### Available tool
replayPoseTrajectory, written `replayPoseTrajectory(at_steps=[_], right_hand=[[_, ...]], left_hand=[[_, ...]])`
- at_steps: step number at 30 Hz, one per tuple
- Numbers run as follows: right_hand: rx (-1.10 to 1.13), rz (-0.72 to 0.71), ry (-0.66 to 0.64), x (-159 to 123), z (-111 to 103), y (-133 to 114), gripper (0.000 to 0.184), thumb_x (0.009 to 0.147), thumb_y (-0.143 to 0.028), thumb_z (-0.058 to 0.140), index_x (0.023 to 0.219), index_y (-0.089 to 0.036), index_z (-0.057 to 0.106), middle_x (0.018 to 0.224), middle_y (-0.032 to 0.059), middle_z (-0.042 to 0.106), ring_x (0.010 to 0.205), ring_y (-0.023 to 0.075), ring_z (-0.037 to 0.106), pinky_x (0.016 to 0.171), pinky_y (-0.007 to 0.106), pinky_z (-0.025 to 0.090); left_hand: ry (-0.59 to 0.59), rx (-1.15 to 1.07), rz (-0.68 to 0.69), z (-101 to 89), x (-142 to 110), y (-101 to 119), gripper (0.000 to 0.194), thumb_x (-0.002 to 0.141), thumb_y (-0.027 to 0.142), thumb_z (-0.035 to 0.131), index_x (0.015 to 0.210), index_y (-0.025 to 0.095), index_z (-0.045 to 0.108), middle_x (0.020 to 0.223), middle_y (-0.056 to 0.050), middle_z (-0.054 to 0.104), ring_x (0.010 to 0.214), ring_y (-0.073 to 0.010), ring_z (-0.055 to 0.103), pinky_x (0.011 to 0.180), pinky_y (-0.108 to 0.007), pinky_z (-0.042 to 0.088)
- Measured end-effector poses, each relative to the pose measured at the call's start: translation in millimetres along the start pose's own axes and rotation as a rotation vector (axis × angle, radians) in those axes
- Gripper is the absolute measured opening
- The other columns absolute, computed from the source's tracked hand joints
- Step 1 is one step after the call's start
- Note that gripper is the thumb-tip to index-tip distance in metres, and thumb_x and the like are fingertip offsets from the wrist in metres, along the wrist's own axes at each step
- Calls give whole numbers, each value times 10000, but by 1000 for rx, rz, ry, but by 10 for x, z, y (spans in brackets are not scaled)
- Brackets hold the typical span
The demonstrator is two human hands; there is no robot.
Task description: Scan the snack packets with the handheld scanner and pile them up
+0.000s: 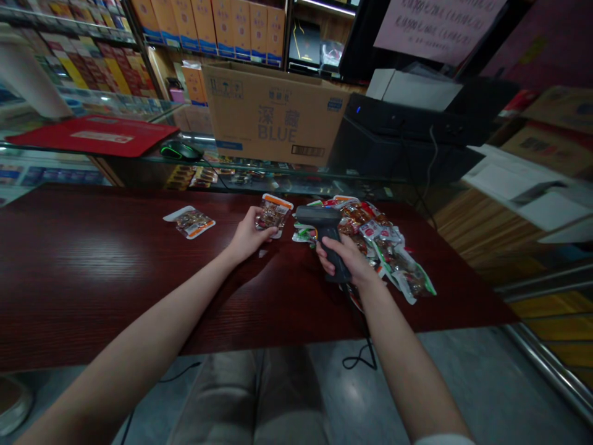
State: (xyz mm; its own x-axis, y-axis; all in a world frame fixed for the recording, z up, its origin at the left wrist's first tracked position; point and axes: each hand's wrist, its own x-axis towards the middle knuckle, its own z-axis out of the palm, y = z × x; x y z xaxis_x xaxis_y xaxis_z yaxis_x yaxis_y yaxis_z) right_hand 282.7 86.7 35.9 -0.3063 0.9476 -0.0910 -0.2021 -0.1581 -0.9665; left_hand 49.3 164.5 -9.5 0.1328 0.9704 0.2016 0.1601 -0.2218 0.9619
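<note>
My left hand (250, 236) is closed on a small snack packet (275, 214) with an orange top edge, held upright just above the table. Fingers wrapped round its handle, my right hand (345, 256) grips a black barcode scanner (319, 216). The scanner's head points left, towards the packet. Behind and right of the scanner lies a pile of snack packets (393, 247), red, green and clear, partly hidden by my right hand. A single packet (191, 221) with an orange edge lies flat on the table, left of my left hand.
The dark red wooden table (106, 278) spans the front. Behind it a cardboard box (278, 117) stands on a glass counter, with a computer mouse (180, 151) and a red mat (92, 134) to its left. A black printer (417, 123) stands right. The scanner's cable (359, 358) hangs off the table edge.
</note>
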Motion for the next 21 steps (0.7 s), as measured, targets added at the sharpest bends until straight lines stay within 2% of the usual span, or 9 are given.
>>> replayPoseTrajectory(at_steps=[10, 16, 21], right_hand=[[-46, 30, 13, 7, 26, 11, 346, 754, -417, 709, 906, -194, 493, 560, -86, 495, 344, 52, 395, 325, 184, 310], [6, 14, 33, -48, 85, -16, 340, 738, -410, 716, 874, -201, 485, 546, -88, 485, 341, 51, 386, 317, 183, 304], [76, -110, 179, -424, 54, 109, 327, 754, -410, 708, 830, -212, 458, 598, -67, 530, 354, 50, 420, 321, 182, 326]], left_hand=[[2, 93, -52, 128, -75, 64, 459, 666, 317, 766, 966, 202, 438, 972, -81, 683, 758, -228, 686, 552, -348, 580], [25, 273, -19, 103, -69, 72, 463, 699, 340, 760, 1020, 192, 460, 1006, -96, 710, 893, -252, 706, 769, -367, 566], [46, 409, 33, -11, -55, 92, 485, 750, 388, 692, 1131, 206, 454, 1102, -94, 707, 995, -248, 696, 888, -362, 523]])
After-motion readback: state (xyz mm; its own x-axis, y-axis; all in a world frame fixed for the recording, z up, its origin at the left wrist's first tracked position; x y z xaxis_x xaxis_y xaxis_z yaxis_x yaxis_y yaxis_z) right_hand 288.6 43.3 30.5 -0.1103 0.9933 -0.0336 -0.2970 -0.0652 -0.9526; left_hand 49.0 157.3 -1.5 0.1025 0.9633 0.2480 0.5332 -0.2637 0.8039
